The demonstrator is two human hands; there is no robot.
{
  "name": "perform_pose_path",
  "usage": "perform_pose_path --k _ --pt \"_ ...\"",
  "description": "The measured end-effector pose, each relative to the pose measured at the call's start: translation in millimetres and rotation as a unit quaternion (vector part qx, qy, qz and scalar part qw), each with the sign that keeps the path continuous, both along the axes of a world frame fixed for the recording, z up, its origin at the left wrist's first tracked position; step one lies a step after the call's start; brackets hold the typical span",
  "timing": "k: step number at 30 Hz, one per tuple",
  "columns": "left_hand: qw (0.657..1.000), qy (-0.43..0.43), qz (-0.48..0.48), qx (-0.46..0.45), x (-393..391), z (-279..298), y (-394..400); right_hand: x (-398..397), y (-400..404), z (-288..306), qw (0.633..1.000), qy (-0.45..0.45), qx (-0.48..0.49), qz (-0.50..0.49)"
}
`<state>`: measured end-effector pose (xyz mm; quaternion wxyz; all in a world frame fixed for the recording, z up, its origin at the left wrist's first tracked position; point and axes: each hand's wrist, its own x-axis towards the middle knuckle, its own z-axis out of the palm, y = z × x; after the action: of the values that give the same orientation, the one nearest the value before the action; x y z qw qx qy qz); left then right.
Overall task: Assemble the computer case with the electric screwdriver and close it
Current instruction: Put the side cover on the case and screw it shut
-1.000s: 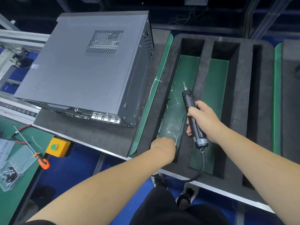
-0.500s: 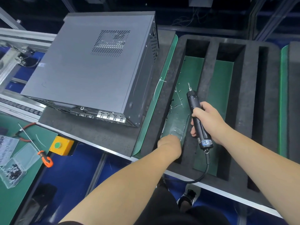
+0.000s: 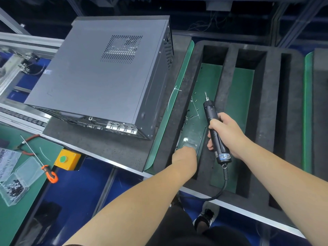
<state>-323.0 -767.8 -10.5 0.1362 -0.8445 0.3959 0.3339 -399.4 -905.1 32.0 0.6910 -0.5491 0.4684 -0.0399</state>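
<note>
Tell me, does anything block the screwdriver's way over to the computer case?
Partly: the foam tray's left wall rises between the electric screwdriver, gripped by the right hand, and the computer case. Above that wall, nothing visible blocks.

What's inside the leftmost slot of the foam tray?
In the foam tray, that slot shows a green floor, scattered small screws and a clear plastic bag. The left hand reaches into it, covering the near end and its own fingers.

left hand (image 3: pixel 184 156) slightly deeper into foam tray (image 3: pixel 229 96) slot, view shifted rightward
</note>
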Motion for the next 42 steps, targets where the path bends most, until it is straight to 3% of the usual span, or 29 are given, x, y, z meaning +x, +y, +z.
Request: perform_pose_path --k 3,5,7,9,12,17,19,24,28,33,37,42 --pt "0.999 0.010 0.014 -0.027 2.3 8.8 -5.4 -0.1 -0.1 0.5 1.000 0.004 -0.002 0.002" --pt "0.994 0.028 0.037 -0.100 10.6 19.6 -11.2 -0.1 0.4 0.6 1.000 0.006 -0.002 0.002" --pt "0.975 0.070 0.084 -0.192 24.3 30.4 -15.7 0.1 1.0 1.1 1.000 0.005 -0.004 0.001" --pt "0.935 0.150 0.191 -0.259 37.5 39.2 -20.5 0.4 0.7 1.9 1.000 0.005 -0.008 0.000" --pt "0.805 0.327 0.364 -0.334 48.0 49.4 -27.7 0.8 0.9 4.0 1.000 0.009 -0.013 0.005" --pt "0.563 0.534 0.505 -0.379 54.7 52.8 -31.3 -0.5 2.0 7.6 1.000 0.017 -0.018 0.013" --pt "0.497 0.562 0.536 -0.387 57.3 51.9 -29.5 -0.3 2.1 8.1 1.000 0.016 -0.016 0.013" --pt "0.372 0.605 0.570 -0.413 59.1 50.8 -23.4 -0.7 2.7 8.8 1.000 0.018 -0.016 0.008" --pt "0.328 0.618 0.569 -0.431 60.0 60.4 -29.8 2.9 3.3 16.4 0.999 0.019 -0.027 -0.001" --pt "0.321 0.597 0.555 -0.482 77.4 96.5 -63.0 8.5 5.9 53.2 0.997 -0.042 -0.062 -0.003" --pt "0.295 0.610 0.525 -0.515 98.4 134.5 -83.6 10.1 7.5 92.2 0.989 -0.106 -0.104 0.009" --pt "0.329 0.655 0.452 -0.508 114.7 174.3 -89.5 12.6 10.1 129.6 0.979 -0.132 -0.148 0.047"
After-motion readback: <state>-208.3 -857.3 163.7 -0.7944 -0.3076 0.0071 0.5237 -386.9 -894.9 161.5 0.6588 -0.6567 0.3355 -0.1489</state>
